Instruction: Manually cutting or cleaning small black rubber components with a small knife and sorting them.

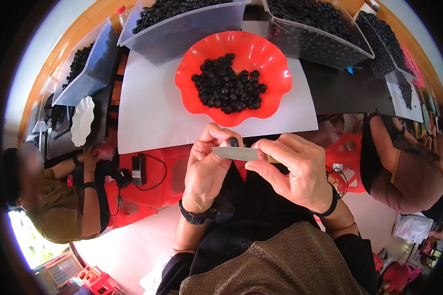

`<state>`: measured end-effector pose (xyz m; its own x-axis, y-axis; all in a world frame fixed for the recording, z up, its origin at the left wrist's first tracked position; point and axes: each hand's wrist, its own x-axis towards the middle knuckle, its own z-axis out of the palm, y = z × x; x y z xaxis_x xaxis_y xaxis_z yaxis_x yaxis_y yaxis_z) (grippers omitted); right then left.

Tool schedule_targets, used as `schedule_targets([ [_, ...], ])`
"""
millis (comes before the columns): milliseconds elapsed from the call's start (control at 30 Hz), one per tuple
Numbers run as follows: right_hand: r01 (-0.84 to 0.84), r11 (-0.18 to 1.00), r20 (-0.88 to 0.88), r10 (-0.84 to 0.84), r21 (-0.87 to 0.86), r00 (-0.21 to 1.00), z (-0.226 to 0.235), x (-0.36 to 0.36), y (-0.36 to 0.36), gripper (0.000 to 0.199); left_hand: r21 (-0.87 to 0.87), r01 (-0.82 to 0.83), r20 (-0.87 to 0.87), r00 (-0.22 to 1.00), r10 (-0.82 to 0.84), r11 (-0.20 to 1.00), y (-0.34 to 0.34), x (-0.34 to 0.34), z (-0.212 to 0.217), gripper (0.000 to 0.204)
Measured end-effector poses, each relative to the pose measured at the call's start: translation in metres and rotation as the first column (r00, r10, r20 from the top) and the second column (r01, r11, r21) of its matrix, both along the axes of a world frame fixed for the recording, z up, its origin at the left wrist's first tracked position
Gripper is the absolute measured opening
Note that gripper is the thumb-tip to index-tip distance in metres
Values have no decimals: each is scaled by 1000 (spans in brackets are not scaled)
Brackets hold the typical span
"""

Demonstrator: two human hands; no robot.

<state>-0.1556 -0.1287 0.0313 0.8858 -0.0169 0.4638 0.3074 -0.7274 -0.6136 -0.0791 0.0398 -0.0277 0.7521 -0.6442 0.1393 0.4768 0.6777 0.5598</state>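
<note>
My left hand [207,169] pinches a small black round piece [233,141] between thumb and fingertips, just in front of the table edge. In my right hand [298,169] is a knife [237,153] with a short, broad metal blade that points left. The blade lies across the near side of the black piece; whether it touches cannot be told. Beyond my hands stands a red bowl [268,51] with a wavy rim. Several small black ring-like pieces [226,86] are heaped in its middle, of the same dark colour as the held one.
Large clear plastic bins [187,32] full of black pieces line the far side, another bin [325,42] at right. White sheet [150,105] lies under the bowl. A white wavy dish [82,120] is at left. Red stools [155,187] and people sit on both sides.
</note>
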Motion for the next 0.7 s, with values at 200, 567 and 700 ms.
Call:
schedule_targets([
  [200, 18, 1000, -23, -18, -17, 1000, -4, 9, -3, 26, 55, -48, 10, 999, 47, 997, 0, 7, -2, 13],
  [567, 130, 979, -104, -115, 156, 988, 2, 24, -19, 22, 139, -193, 129, 976, 176, 971, 4, 16, 7, 11],
  [700, 27, 983, -100, -9, 179, 995, 4, 27, -7, 23, 154, -164, 27, 986, 162, 974, 0, 14, 8, 13],
])
